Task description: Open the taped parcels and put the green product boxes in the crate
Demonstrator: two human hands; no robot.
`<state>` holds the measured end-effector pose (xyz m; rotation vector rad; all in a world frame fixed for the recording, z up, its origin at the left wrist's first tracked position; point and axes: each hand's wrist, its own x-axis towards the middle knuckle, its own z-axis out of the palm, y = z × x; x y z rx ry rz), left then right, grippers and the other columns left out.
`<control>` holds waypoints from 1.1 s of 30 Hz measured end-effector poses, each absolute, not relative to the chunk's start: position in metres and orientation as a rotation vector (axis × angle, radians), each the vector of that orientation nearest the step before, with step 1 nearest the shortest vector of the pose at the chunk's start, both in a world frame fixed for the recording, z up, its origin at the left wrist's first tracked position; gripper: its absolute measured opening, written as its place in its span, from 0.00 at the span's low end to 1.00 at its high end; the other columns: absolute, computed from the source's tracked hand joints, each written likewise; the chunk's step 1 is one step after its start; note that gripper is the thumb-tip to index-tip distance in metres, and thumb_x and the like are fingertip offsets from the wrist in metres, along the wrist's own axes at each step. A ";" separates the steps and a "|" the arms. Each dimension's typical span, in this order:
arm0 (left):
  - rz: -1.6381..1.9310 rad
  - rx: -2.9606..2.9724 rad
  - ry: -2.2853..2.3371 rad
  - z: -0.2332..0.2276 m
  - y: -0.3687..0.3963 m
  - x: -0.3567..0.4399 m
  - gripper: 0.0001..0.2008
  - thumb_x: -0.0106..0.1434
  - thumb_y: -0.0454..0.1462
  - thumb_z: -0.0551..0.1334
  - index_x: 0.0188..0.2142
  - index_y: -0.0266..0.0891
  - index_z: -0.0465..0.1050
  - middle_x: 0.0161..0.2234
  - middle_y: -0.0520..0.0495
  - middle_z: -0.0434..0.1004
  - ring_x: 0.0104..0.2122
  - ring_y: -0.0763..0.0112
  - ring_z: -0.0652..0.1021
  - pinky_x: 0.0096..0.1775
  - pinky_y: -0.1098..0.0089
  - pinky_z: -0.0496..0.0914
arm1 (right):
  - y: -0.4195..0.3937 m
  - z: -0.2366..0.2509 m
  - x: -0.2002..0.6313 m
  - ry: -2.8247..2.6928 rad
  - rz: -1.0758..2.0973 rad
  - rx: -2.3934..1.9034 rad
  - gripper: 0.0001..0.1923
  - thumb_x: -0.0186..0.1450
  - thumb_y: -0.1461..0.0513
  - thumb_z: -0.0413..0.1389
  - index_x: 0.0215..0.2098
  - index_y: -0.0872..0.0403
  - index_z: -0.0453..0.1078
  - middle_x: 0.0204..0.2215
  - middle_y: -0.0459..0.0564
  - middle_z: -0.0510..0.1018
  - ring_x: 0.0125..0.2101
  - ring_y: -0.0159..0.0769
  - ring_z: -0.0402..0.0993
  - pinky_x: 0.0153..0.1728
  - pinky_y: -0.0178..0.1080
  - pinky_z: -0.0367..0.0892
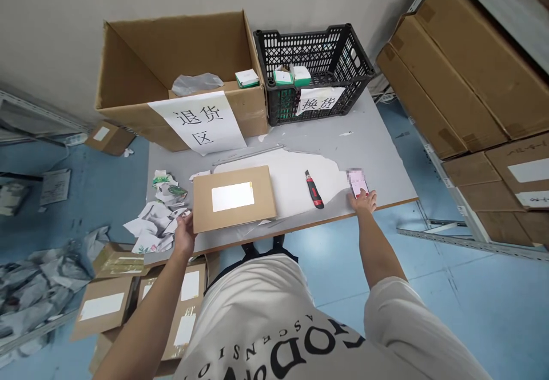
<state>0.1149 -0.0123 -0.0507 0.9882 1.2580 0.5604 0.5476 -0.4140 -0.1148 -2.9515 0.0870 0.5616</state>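
A flat brown cardboard parcel [234, 198] with a white label lies on the grey table [377, 151]. My left hand [184, 236] grips its near left corner. My right hand [363, 201] rests at the table's front right edge, fingertips on a phone [357, 182] with a lit screen. A red and black utility knife [314, 189] lies between parcel and phone.
A big open carton [171, 76] with a handwritten paper sign and a black plastic crate [315, 71] with small green-white boxes stand at the table's back. Torn wrapping [156, 220] lies at the left edge. Parcels [103, 305] lie on the floor; shelves of cartons [472, 76] stand right.
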 end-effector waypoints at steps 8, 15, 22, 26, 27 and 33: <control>0.559 1.032 1.257 -0.053 -0.015 0.113 0.36 0.56 0.64 0.47 0.45 0.40 0.73 0.42 0.43 0.79 0.46 0.55 0.76 0.41 0.61 0.72 | -0.410 -0.121 0.553 0.088 0.563 -2.932 0.37 0.59 0.45 0.49 0.62 0.51 0.53 0.67 0.59 0.35 0.65 0.52 0.32 0.58 0.57 0.44; 0.587 0.949 1.283 -0.049 -0.012 0.118 0.34 0.59 0.62 0.47 0.44 0.39 0.73 0.40 0.43 0.79 0.46 0.55 0.76 0.41 0.60 0.72 | -0.408 -0.125 0.556 0.085 0.571 -2.916 0.39 0.58 0.44 0.49 0.62 0.52 0.53 0.67 0.60 0.34 0.65 0.54 0.32 0.58 0.57 0.43; 0.600 0.962 1.237 -0.051 -0.008 0.118 0.35 0.56 0.64 0.49 0.45 0.38 0.72 0.43 0.42 0.78 0.47 0.56 0.76 0.43 0.61 0.72 | -0.406 -0.115 0.553 0.100 0.550 -2.912 0.40 0.57 0.44 0.50 0.63 0.53 0.50 0.67 0.60 0.35 0.65 0.53 0.32 0.58 0.57 0.44; 0.612 0.983 1.217 -0.057 -0.005 0.118 0.37 0.55 0.64 0.50 0.46 0.36 0.71 0.45 0.40 0.77 0.48 0.56 0.75 0.45 0.61 0.71 | -0.392 -0.098 0.541 0.087 0.341 -2.878 0.38 0.60 0.47 0.47 0.63 0.56 0.49 0.66 0.62 0.41 0.64 0.54 0.37 0.58 0.57 0.48; 0.612 0.990 1.206 -0.058 -0.005 0.118 0.38 0.55 0.64 0.50 0.46 0.35 0.71 0.45 0.40 0.77 0.49 0.56 0.75 0.45 0.61 0.70 | -0.385 -0.092 0.535 0.047 0.236 -2.848 0.36 0.62 0.48 0.45 0.63 0.58 0.48 0.66 0.63 0.42 0.64 0.53 0.39 0.58 0.57 0.48; 0.611 1.000 1.040 -0.064 -0.001 0.115 0.41 0.53 0.65 0.52 0.52 0.36 0.69 0.51 0.38 0.73 0.53 0.54 0.71 0.51 0.59 0.66 | -0.309 -0.050 0.473 -0.512 -0.032 -2.211 0.36 0.65 0.48 0.44 0.65 0.59 0.47 0.63 0.62 0.54 0.63 0.47 0.49 0.61 0.53 0.46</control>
